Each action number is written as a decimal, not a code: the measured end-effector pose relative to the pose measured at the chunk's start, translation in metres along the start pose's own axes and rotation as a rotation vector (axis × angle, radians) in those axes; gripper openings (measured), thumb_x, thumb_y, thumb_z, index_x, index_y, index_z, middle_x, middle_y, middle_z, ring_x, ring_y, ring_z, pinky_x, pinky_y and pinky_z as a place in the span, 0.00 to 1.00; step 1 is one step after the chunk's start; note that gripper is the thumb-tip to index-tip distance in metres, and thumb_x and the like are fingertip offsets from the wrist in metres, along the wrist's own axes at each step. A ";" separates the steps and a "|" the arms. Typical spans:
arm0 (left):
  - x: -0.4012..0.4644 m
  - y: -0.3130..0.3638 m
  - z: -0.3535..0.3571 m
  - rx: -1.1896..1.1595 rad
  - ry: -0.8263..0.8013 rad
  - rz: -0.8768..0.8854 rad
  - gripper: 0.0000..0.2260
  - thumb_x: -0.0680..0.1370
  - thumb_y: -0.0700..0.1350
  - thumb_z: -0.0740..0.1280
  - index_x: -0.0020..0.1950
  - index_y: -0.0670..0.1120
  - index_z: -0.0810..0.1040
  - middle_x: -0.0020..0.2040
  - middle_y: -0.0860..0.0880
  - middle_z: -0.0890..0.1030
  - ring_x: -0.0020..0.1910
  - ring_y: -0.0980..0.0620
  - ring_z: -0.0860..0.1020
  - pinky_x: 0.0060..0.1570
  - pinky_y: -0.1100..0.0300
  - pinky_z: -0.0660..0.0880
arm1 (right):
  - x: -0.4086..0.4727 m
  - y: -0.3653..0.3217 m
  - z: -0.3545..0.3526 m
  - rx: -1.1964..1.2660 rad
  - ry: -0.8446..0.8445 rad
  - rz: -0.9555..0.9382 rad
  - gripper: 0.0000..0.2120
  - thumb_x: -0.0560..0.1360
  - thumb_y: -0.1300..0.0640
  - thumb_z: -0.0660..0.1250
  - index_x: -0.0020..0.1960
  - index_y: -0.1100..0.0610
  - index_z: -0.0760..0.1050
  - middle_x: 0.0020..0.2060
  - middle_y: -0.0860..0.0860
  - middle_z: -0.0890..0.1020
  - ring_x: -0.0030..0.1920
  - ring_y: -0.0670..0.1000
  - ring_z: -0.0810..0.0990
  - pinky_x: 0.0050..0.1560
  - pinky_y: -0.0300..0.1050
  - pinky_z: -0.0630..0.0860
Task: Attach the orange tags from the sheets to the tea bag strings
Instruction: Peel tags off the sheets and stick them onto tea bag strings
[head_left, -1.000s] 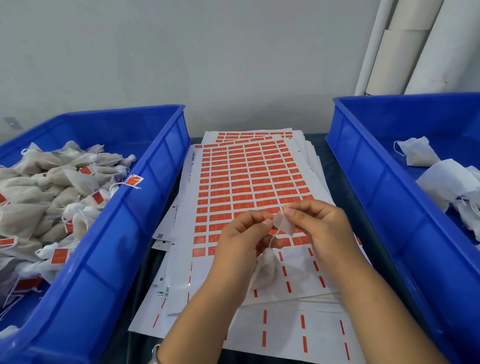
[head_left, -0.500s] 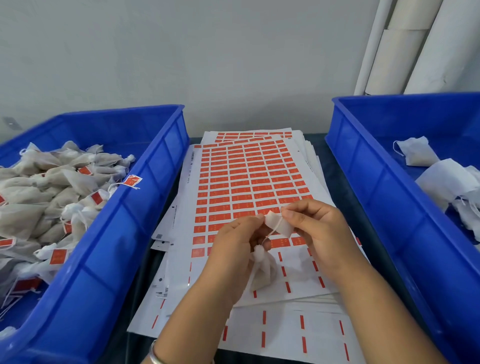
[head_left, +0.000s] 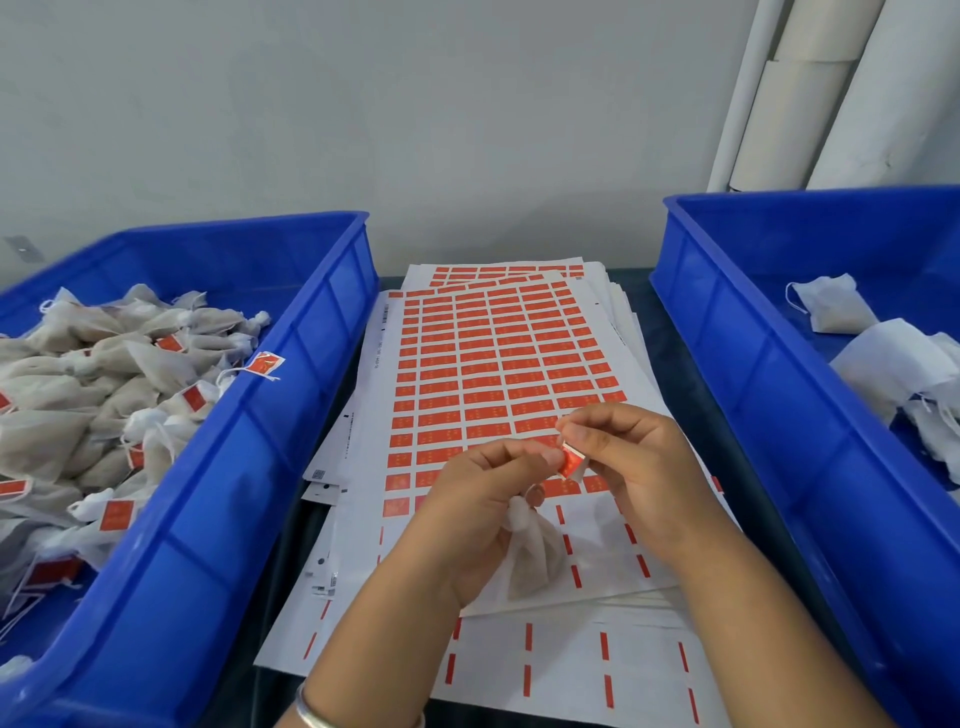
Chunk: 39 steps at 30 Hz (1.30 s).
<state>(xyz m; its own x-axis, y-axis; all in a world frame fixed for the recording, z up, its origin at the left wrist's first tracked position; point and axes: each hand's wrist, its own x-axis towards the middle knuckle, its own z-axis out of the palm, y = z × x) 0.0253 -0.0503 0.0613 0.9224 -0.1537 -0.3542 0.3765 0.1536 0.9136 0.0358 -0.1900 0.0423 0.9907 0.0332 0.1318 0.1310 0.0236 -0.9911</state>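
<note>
**A:** Pinching is what both hands are doing. Right hand (head_left: 641, 478) has thumb and forefinger closed on the tag (head_left: 571, 464), orange side up, just above the top sheet (head_left: 498, 374). Left hand (head_left: 483, 512) pinches right beside it, fingertips near touching the tag, with the tea bag (head_left: 532, 558) dangling under its palm.

**B:** Why so close together?

**A:** I'd judge the string runs between them, and the tag gets folded over it. The string itself is too thin to make out here, so I can't tell if it is already caught in the fold.

**B:** And held over the sheets?

**A:** Short reach back to the next tag. The near rows are stripped, only red slivers left; full rows lie further up.

**B:** What else from the head view?

**A:** 2 blue bins. Left bin (head_left: 291, 431) holds tagged bags, one tag draped over its rim. Right bin (head_left: 737, 364) holds plain white bags. White tubes (head_left: 810, 104) lean on the wall behind.

**B:** Anything in the way?

**A:** Nothing between the hands; the bin walls sit near each forearm.
</note>
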 end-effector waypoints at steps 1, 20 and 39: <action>0.000 0.000 0.000 -0.003 0.010 0.004 0.07 0.72 0.42 0.71 0.34 0.47 0.85 0.36 0.50 0.83 0.41 0.52 0.76 0.46 0.59 0.71 | 0.000 0.001 0.000 0.002 0.005 -0.001 0.08 0.63 0.44 0.67 0.39 0.40 0.83 0.43 0.41 0.84 0.51 0.50 0.82 0.59 0.54 0.77; 0.006 -0.005 -0.003 0.170 0.222 0.227 0.03 0.71 0.45 0.71 0.41 0.54 0.81 0.36 0.62 0.82 0.37 0.70 0.78 0.28 0.77 0.71 | 0.006 0.010 0.000 -0.020 -0.042 -0.073 0.18 0.73 0.62 0.70 0.56 0.45 0.73 0.39 0.46 0.84 0.47 0.45 0.83 0.45 0.34 0.79; -0.034 0.067 -0.028 0.595 0.380 0.597 0.07 0.75 0.44 0.69 0.38 0.55 0.76 0.32 0.60 0.80 0.32 0.62 0.79 0.31 0.71 0.75 | 0.019 0.040 -0.003 0.065 0.034 0.077 0.10 0.74 0.46 0.65 0.54 0.36 0.72 0.47 0.47 0.84 0.47 0.51 0.84 0.49 0.47 0.80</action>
<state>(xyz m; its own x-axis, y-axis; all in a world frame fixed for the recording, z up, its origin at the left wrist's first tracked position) 0.0216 -0.0076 0.1289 0.9553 0.1362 0.2625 -0.1796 -0.4382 0.8807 0.0597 -0.1914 0.0055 0.9985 0.0038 0.0537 0.0532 0.0870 -0.9948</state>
